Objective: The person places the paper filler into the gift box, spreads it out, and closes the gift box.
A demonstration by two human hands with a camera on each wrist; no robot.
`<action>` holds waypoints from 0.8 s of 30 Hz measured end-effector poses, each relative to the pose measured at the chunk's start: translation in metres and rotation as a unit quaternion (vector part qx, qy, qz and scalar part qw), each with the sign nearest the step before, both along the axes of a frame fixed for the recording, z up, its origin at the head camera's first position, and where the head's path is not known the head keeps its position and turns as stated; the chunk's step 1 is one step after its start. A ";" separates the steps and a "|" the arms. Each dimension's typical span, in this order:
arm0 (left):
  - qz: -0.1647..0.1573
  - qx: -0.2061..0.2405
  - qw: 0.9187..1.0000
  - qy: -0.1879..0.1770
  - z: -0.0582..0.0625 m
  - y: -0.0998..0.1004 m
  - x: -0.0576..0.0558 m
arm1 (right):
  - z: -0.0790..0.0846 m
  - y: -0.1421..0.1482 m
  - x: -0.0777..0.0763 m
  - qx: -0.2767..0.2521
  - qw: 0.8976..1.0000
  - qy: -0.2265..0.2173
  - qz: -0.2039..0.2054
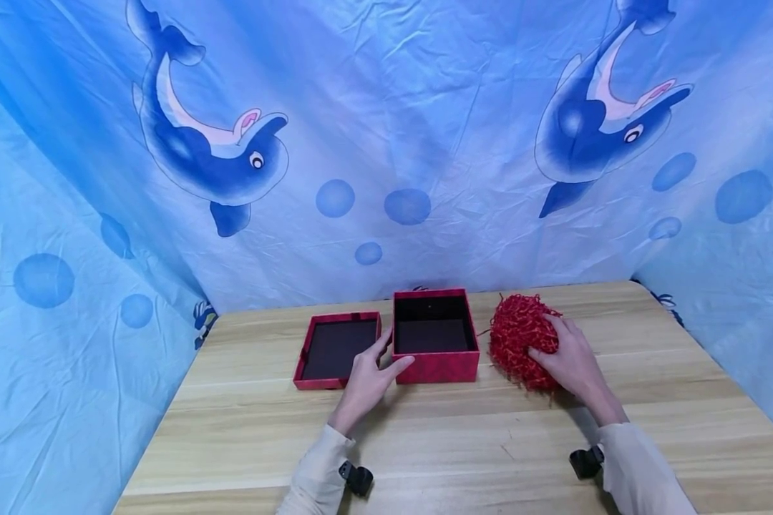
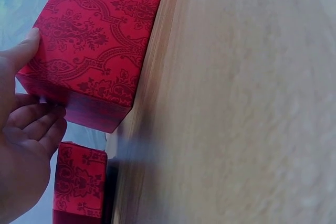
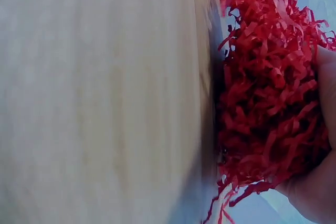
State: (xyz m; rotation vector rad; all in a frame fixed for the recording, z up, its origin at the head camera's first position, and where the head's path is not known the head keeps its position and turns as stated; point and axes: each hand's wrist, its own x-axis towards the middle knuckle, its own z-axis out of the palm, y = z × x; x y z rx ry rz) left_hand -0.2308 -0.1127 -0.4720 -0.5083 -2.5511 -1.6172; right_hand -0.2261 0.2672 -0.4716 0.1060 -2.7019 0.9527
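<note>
Red shredded paper (image 1: 515, 343) sat in a loose mound near the far edge of the surface (image 1: 457, 443), toward the far right corner, and we saw the right hand (image 1: 573, 361) gripping it, thumb and fingers curled about its right side. Left of the paper and apart from it, near the middle of that far edge, we found a red box (image 1: 434, 368), open at the top and dark inside. From the left wrist we could make out a darker scrolling pattern on its outer faces. We saw the left hand (image 1: 366, 378) holding the box at its near left corner, the thumb against the front and the fingers bent at the left side. Between the box and the far left corner lay the lid (image 1: 338, 349), its dark inside facing up and its right side just beside the box. We noted pale sleeves (image 1: 315, 468) on both arms and a black device (image 1: 356, 479) at each wrist. Beyond the far edge we saw blue cloth (image 1: 470, 129) printed with dolphins (image 1: 193, 154).
</note>
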 end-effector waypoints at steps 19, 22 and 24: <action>0.000 -0.001 1.000 0.001 0.001 0.001 -0.001 | 0.034 0.005 0.006 -0.037 0.996 0.076 0.010; 0.004 0.000 1.000 0.000 0.001 0.000 -0.001 | 0.041 0.000 0.007 -0.045 0.995 0.082 0.017; 0.007 -0.001 1.000 -0.001 0.001 0.000 -0.001 | 0.046 -0.003 0.007 -0.048 0.995 0.086 0.021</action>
